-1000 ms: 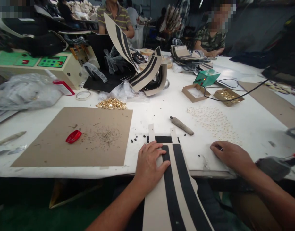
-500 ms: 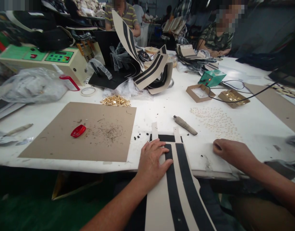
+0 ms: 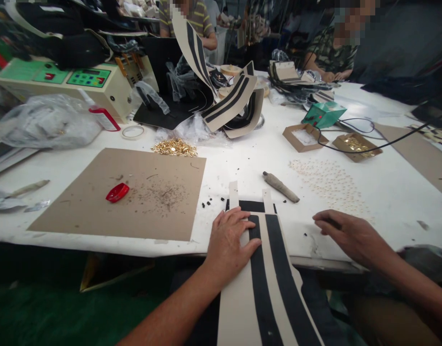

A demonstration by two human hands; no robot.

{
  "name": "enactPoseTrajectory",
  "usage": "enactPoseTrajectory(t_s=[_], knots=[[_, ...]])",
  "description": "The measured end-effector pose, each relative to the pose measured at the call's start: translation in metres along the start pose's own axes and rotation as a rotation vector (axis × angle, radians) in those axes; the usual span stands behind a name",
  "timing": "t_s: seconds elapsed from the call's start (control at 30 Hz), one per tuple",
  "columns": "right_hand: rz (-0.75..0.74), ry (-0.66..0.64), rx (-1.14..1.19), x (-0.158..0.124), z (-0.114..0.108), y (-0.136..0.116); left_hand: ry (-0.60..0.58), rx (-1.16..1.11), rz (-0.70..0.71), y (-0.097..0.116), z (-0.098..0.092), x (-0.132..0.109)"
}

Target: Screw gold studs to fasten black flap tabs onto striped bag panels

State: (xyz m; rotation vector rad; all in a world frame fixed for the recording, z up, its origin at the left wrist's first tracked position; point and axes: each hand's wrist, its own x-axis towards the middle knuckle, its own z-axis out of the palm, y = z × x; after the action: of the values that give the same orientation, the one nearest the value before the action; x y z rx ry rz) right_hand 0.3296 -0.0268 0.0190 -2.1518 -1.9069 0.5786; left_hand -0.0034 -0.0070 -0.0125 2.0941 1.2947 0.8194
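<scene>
My left hand lies spread on a beige panel with two long black strips, its thumb and fingertips on the left strip. The panel's far end rests on the white table, with two pale tabs sticking out past a black band; its near end comes down over the table edge toward me. To the right, my right hand is held low near the table, thumb and forefinger close together in a pinch. Whatever lies between those fingertips is too small to make out.
A cloth-wrapped tool lies beyond the panel. Many tiny pieces are scattered at right, near small cardboard boxes and a green device with a cable. At left are a brown board, a red tape-like object and gold hardware.
My right hand has moved slightly left toward the panel and its curled fingers have loosened a little. My left hand stays on the panel. The view has shifted slightly.
</scene>
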Motion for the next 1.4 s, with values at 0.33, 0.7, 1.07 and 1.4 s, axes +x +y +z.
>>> enactPoseTrajectory(t_s=[0.33, 0.7, 1.07, 1.4], knots=[[-0.312, -0.309, 0.432, 0.007, 0.038, -0.131, -0.029, -0.006, -0.009, -0.001, 0.0, 0.0], [-0.351, -0.279, 0.264, 0.011, 0.054, -0.131, -0.028, -0.012, -0.011, -0.002, 0.001, 0.0], [-0.32, -0.286, 0.209, 0.019, 0.051, -0.132, -0.024, -0.012, -0.016, -0.003, 0.002, -0.001], [-0.253, -0.195, 0.123, 0.014, 0.054, -0.139, -0.034, 0.002, -0.008, -0.002, 0.001, 0.001]])
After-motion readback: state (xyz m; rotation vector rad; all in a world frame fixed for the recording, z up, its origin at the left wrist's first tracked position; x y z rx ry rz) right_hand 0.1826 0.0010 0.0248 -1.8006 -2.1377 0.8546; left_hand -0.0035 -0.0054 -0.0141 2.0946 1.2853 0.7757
